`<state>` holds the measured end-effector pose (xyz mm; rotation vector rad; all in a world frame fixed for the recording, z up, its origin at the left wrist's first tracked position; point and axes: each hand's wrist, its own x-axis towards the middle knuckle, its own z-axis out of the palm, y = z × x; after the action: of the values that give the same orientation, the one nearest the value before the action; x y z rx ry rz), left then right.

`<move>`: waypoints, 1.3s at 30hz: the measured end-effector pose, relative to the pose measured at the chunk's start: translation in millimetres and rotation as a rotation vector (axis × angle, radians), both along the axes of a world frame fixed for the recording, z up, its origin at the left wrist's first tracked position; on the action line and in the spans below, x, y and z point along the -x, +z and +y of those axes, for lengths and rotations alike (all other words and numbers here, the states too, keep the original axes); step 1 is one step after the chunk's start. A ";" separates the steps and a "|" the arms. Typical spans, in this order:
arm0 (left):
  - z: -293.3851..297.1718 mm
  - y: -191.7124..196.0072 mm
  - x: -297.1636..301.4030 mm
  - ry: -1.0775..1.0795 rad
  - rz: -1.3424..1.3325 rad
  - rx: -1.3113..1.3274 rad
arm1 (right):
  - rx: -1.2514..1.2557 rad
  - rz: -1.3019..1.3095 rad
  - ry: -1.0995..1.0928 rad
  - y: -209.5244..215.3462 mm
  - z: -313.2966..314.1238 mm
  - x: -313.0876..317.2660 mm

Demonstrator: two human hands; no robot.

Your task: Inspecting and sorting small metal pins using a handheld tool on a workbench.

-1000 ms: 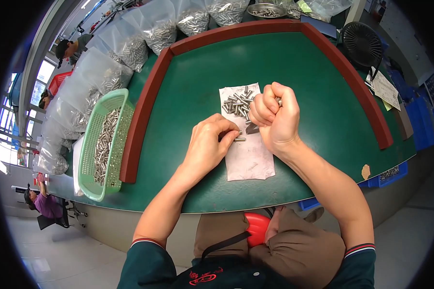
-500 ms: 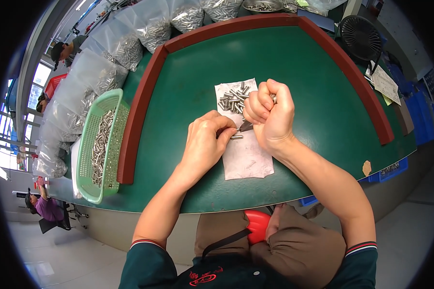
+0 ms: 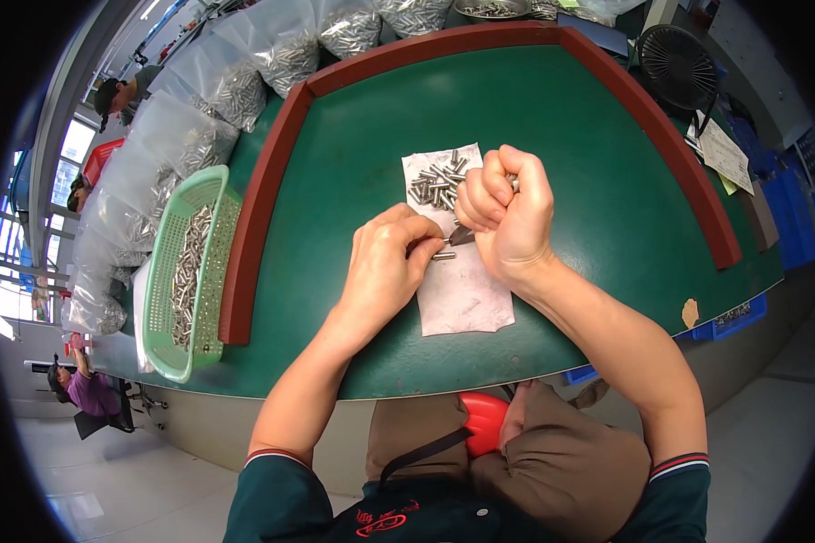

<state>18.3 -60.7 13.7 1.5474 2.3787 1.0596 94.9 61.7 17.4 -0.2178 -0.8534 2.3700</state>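
Observation:
Over a stained white cloth [image 3: 466, 303], my left hand [image 3: 385, 258] pinches a small metal pin [image 3: 446, 242] between thumb and fingertips; most of the pin is hidden. My right hand [image 3: 514, 213] is wrapped in a fist around a small knife, its handle mostly covered by the fingers. The dark knife blade [image 3: 462, 236] points left and meets the end of the pin. Just below my left fingertips lies another metal pin [image 3: 444, 256]. A pile of short silvery pins [image 3: 436, 188] rests on the far part of the cloth, beyond both hands.
A dark red wooden rail [image 3: 272, 195] borders the green tabletop [image 3: 371, 118]. Left of it stands a green basket [image 3: 158, 299] of metal pins. Clear bags of metal parts [image 3: 285, 63] line the far left. A black fan [image 3: 677, 72] stands far right. Other people are at left.
Almost nothing differs. Both hands keep their hold on the pin and the knife, and the whole view has shifted very slightly.

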 end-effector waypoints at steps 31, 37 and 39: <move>-0.7 12.2 -4.1 0.001 -0.067 0.053 | -0.191 -0.077 -0.064 2.0 -8.9 1.6; -3.6 13.8 -3.5 -0.060 -0.004 0.087 | -0.091 0.036 -0.051 14.5 5.4 -6.5; -3.2 12.3 -2.7 -0.089 0.077 0.069 | -0.087 0.046 -0.066 18.5 8.2 -9.4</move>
<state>21.0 -63.8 26.1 1.6814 2.3439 0.9059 104.3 69.9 35.8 -0.1532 -0.9118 2.2626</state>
